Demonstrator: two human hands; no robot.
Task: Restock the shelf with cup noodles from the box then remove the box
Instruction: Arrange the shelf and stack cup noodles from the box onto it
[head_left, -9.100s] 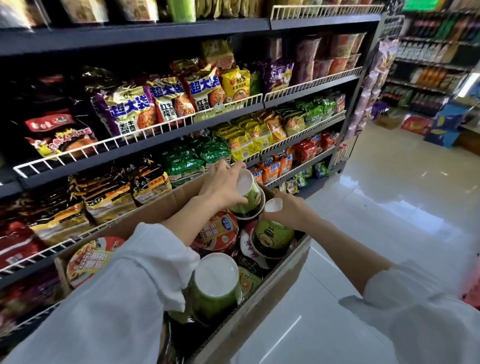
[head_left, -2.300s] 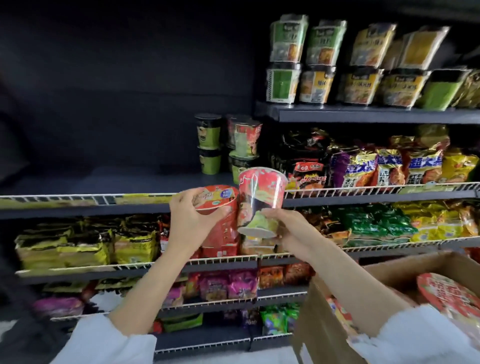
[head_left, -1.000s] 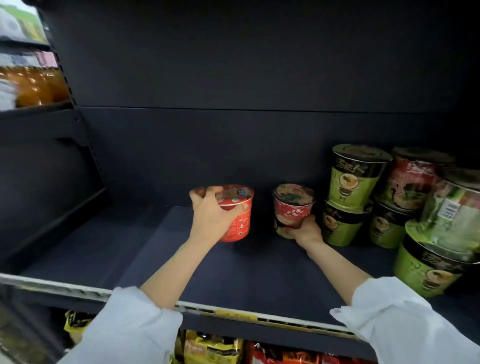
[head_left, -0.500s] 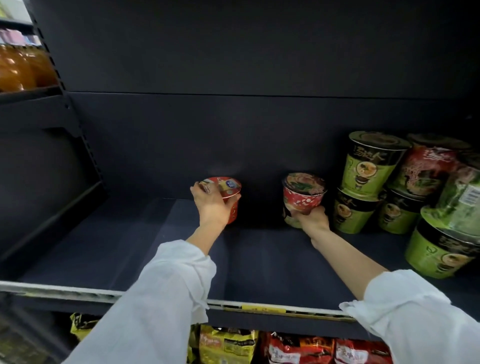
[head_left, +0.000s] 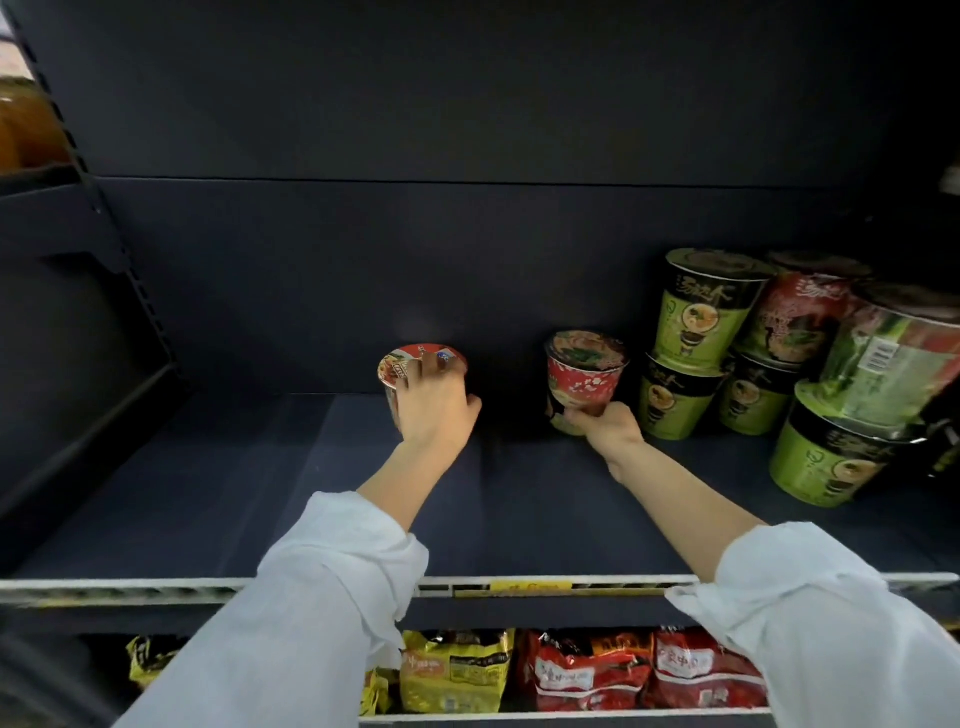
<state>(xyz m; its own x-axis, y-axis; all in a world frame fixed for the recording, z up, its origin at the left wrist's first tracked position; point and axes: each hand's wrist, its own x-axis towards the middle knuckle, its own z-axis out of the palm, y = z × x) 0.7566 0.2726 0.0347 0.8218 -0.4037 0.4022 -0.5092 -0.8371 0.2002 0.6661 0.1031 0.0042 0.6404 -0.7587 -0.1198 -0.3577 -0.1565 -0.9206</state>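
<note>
Both arms reach deep into a dark shelf (head_left: 260, 493). My left hand (head_left: 434, 410) grips a red cup noodle (head_left: 402, 361) from the front and top, fingers over its lid; the cup stands at the back of the shelf. My right hand (head_left: 605, 428) grips the base of a second red cup with a flower pattern (head_left: 584, 376), upright near the back wall. To its right stand stacked green cup noodles (head_left: 691, 327) and a red one (head_left: 795, 312). The box is out of view.
Another stack of cups (head_left: 841, 426) stands further forward at the right edge. The shelf's front rail (head_left: 156, 590) carries a yellow price tag (head_left: 530, 587). Noodle packets (head_left: 587, 670) fill the shelf below. Orange bottles (head_left: 26, 124) sit at the upper left.
Both hands have pushed their cups a little further back on the shelf since a second ago. Before that I carried the two red cups up from the box.
</note>
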